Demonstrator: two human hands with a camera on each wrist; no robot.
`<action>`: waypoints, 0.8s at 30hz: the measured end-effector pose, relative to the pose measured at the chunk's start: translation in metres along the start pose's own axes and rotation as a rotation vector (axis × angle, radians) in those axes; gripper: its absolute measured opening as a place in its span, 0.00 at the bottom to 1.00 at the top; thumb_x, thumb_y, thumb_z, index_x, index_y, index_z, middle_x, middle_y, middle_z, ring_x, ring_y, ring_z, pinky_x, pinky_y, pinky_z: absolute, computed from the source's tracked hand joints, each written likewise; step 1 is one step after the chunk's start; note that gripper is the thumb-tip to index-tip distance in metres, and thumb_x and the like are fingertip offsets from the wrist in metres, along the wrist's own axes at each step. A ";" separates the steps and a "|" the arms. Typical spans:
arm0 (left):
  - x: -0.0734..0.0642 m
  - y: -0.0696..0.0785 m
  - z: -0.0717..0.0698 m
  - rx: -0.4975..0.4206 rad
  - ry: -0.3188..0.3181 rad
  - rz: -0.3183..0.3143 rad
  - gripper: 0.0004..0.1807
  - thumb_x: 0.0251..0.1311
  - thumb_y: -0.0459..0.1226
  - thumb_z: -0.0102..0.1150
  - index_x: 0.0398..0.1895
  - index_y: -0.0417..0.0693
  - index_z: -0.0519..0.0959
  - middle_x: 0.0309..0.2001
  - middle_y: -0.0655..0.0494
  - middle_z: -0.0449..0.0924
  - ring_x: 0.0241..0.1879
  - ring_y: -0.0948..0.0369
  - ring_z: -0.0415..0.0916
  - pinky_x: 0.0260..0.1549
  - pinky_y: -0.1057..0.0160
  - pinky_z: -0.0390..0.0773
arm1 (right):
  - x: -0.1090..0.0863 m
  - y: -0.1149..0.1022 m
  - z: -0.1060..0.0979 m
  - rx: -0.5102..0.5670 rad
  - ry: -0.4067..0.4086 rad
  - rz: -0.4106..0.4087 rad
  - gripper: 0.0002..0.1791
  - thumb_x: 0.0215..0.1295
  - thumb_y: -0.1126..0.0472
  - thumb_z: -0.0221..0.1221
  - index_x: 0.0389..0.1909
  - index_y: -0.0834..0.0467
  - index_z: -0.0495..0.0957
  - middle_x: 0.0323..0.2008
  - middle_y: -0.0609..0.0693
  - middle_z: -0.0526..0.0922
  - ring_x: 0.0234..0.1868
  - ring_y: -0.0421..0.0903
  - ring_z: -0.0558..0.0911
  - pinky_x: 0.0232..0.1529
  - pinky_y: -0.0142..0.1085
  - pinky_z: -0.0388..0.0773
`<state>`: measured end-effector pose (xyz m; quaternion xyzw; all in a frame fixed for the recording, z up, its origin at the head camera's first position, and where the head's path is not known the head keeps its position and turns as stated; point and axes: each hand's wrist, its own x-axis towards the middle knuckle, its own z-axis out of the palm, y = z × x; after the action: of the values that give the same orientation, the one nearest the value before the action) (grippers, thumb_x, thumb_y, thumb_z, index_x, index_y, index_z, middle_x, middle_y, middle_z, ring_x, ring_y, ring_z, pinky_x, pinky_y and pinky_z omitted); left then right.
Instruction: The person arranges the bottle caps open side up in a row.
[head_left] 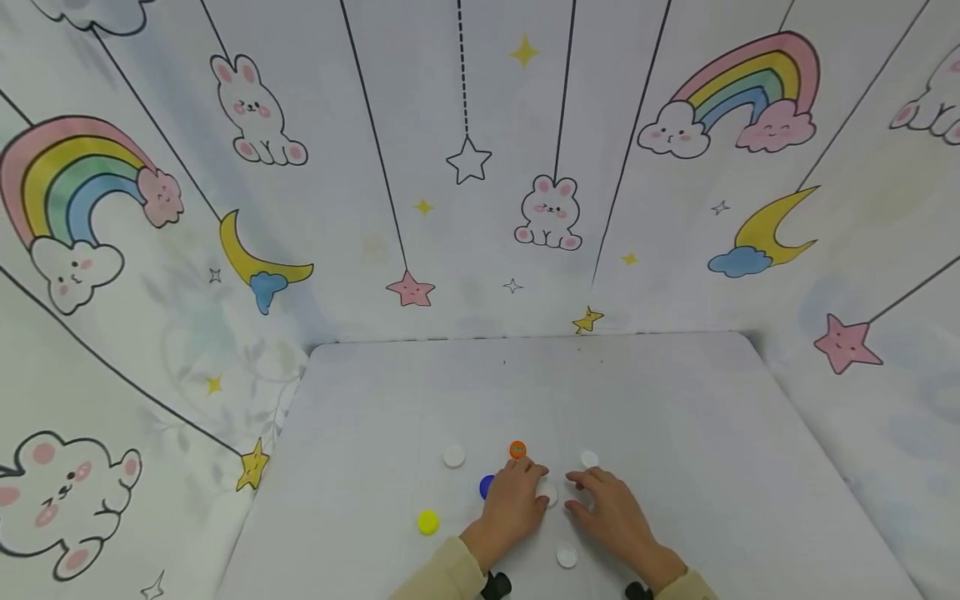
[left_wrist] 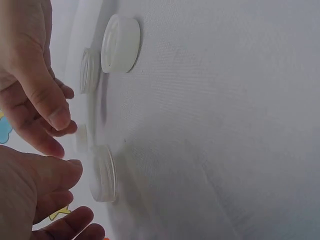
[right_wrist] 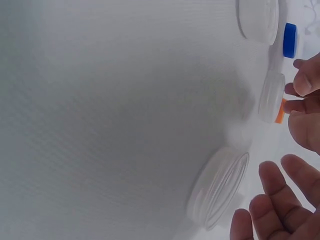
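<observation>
My left hand (head_left: pixel 513 500) hovers by a clear round container (head_left: pixel 551 492), its thumb and fingers apart; in the left wrist view the clear container (left_wrist: pixel 104 174) is just beyond the thumb, and contact cannot be told. Its fingers hold nothing visible. To the right, my right hand (head_left: pixel 617 512) has its fingers loosely bent with nothing between them. A white round piece (head_left: pixel 589 458) lies beyond its fingertips. In the right wrist view, a clear shallow container (right_wrist: pixel 218 188) lies near the right fingers (right_wrist: pixel 272 177). Partly hidden behind the left hand is a blue cap (head_left: pixel 486 487).
An orange cap (head_left: pixel 517 449) lies just beyond the left fingers. On the left are a yellow cap (head_left: pixel 428 522) and a whitish disc (head_left: pixel 453 455). Another clear round piece (head_left: pixel 566 556) lies between the forearms. The white table (head_left: pixel 390 400) meets printed cloth walls (head_left: pixel 337 208).
</observation>
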<state>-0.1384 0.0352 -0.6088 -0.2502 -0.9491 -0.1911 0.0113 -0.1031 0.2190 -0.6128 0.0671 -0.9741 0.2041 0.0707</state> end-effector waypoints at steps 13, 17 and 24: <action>-0.003 0.002 0.005 0.014 0.003 0.010 0.22 0.49 0.39 0.72 0.50 0.48 0.81 0.39 0.56 0.79 0.37 0.60 0.75 0.36 0.64 0.76 | 0.007 -0.011 0.007 -0.005 -0.026 -0.035 0.24 0.45 0.56 0.76 0.46 0.51 0.82 0.35 0.40 0.79 0.34 0.37 0.75 0.36 0.37 0.74; -0.004 0.002 0.006 0.025 0.005 0.009 0.21 0.48 0.38 0.73 0.48 0.48 0.82 0.37 0.56 0.78 0.35 0.60 0.74 0.34 0.65 0.75 | 0.007 -0.014 0.010 -0.003 -0.060 -0.014 0.23 0.45 0.57 0.75 0.45 0.51 0.82 0.34 0.40 0.78 0.33 0.36 0.74 0.35 0.36 0.73; -0.005 0.000 0.009 0.052 0.009 0.004 0.21 0.48 0.38 0.73 0.47 0.46 0.82 0.36 0.55 0.77 0.34 0.60 0.73 0.34 0.65 0.75 | 0.008 -0.016 0.016 -0.025 -0.079 -0.010 0.22 0.46 0.55 0.75 0.44 0.51 0.83 0.33 0.39 0.77 0.32 0.37 0.75 0.36 0.37 0.74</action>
<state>-0.1336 0.0360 -0.6178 -0.2507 -0.9532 -0.1674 0.0224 -0.1098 0.1967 -0.6199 0.0788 -0.9782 0.1889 0.0341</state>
